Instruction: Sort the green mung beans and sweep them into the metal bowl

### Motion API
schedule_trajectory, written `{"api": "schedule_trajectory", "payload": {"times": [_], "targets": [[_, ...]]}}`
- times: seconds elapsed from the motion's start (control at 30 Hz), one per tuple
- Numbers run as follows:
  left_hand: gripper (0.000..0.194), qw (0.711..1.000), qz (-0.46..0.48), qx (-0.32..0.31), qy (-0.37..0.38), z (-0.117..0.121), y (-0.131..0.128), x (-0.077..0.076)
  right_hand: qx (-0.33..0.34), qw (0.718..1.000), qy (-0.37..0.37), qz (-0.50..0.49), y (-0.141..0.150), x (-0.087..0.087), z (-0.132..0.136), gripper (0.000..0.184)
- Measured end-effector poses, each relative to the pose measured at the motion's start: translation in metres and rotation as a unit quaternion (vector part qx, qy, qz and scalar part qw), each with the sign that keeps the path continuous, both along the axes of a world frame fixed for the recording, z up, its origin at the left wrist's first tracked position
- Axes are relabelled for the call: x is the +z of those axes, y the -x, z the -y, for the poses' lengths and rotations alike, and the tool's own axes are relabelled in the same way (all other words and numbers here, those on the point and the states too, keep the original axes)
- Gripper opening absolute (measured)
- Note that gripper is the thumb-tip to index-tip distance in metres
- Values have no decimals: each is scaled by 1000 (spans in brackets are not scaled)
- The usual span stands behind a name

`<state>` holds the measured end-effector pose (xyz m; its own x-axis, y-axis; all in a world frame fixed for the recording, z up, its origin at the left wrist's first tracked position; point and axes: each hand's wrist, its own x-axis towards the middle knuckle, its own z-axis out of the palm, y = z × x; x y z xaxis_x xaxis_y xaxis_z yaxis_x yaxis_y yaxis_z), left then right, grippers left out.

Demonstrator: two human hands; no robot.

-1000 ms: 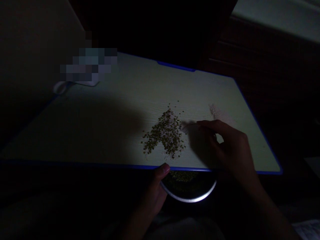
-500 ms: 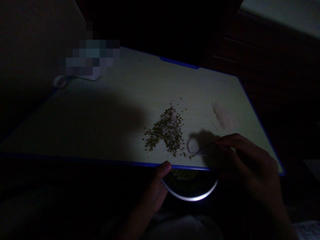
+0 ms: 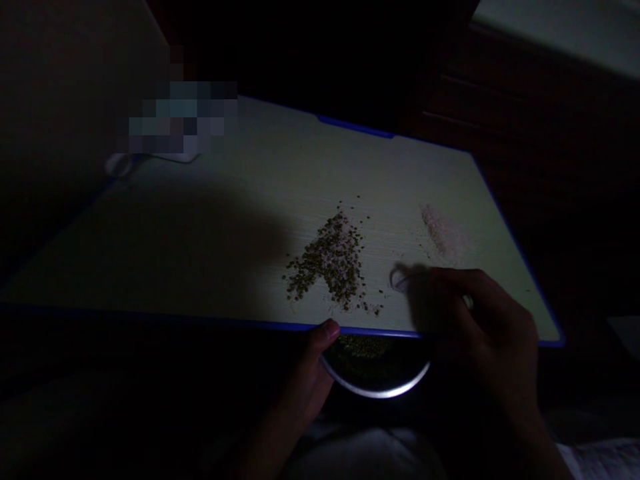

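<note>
A loose pile of small green beans mixed with pale grains [image 3: 330, 260] lies on a light table [image 3: 225, 220] with a blue rim. My left hand [image 3: 305, 393] grips a round metal bowl [image 3: 380, 390] just under the table's front edge; green beans lie in it. My right hand [image 3: 490, 327] hovers over the table right of the pile, fingers closed on a thin spoon [image 3: 400, 280] whose tip rests near a few stray beans. A small strip of pinkish grains [image 3: 440, 230] sits farther right.
The room is very dark. A white object [image 3: 120, 163] stands at the table's back left corner, partly behind a blurred patch. Dark furniture rises behind and to the right of the table.
My right hand drew back from the pile's right side toward the front edge with the spoon, leaving a few beans trailed near the edge. The left hand and bowl stayed put.
</note>
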<state>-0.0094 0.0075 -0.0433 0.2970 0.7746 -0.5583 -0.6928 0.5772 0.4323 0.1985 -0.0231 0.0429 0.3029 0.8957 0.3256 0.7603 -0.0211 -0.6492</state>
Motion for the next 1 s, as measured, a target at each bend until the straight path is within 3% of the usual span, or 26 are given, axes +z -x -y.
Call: {"api": "schedule_trajectory", "payload": {"times": [0.23,0.43,0.6,0.8,1.0], "targets": [[78,1000,-4,18,-10,-2,1,0,123,992,-18,25,5,4,-25,27],[78,1000,0,11,-9,-1,0,2,179,984,1,-10,0,10,-11,27],[79,1000,-8,4,8,-1,1,2,167,986,-13,-18,-6,9,4,27],[72,1000,-11,7,12,-1,1,-1,65,997,-18,-43,-8,6,21,24],[70,1000,-8,9,-5,-1,0,0,93,995,1,-19,-6,5,27,23]]}}
